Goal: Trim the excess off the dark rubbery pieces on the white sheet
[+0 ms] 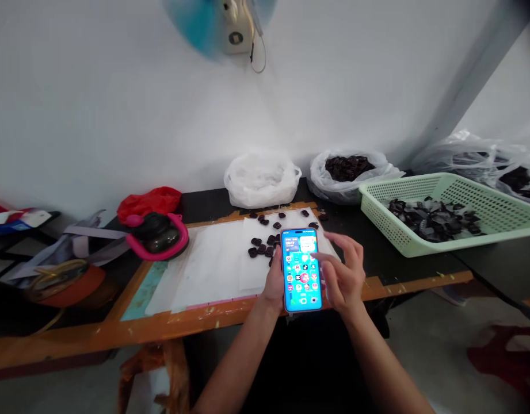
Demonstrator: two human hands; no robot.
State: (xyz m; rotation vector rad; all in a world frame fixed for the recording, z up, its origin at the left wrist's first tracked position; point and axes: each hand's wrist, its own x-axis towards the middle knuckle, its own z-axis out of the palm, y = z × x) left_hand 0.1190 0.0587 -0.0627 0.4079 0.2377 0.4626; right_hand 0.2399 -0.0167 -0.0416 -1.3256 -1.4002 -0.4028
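Observation:
A smartphone [302, 279] with a lit blue home screen of app icons is held upright in my left hand [273, 283], which grips it along its left side. My right hand [346, 270] hovers at the phone's right edge, fingers apart, with one finger over the upper part of the screen. That fingertip looks blurred, and I cannot tell whether it touches the glass. Behind the phone, several small dark brown square pieces [262, 249] lie scattered on white paper sheets [213, 264]; the phone and my hands cover some of them.
A green basket [403, 244] of dark pieces stands right. At the back are a white plastic bag [262, 181] and another bag [334, 192] of dark pieces. A pink-and-black bottle [159, 236] and red bag [150, 201] sit left. A blue fan [195, 26] hangs above.

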